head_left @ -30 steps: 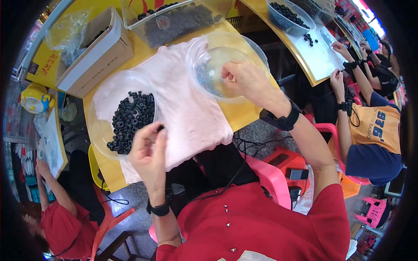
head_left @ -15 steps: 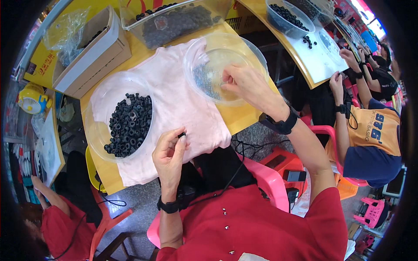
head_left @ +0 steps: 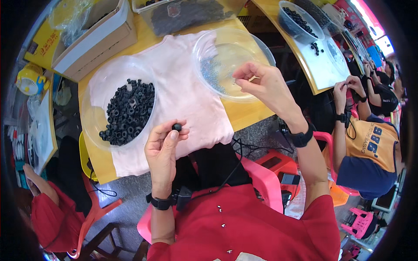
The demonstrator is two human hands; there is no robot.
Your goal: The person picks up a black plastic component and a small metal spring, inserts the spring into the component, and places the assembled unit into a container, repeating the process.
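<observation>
My left hand (head_left: 161, 152) pinches a small round black part (head_left: 176, 127) between thumb and fingers, above the near edge of a pale pink cloth (head_left: 191, 102). To its upper left, a clear round bowl (head_left: 89, 102) holds a heap of small black ring-like parts (head_left: 130, 115). My right hand (head_left: 274, 91) is raised over the near right rim of a second clear bowl (head_left: 237, 37), thumb and forefinger together. A tiny pale speck shows at those fingertips, too small to name. Fine clear-bluish bits (head_left: 210, 76) lie scattered in that second bowl.
On the yellow table (head_left: 250, 116), a cardboard box (head_left: 98, 41) and a clear bin (head_left: 191, 17) of black parts stand at the back. Another table (head_left: 324, 65) at the right has a tub of black parts. Co-workers sit at both sides; cables hang below the table's edge.
My right hand has lifted out of the second bowl toward its near right rim. My left hand has shifted slightly left and turned, so the black part shows more fully.
</observation>
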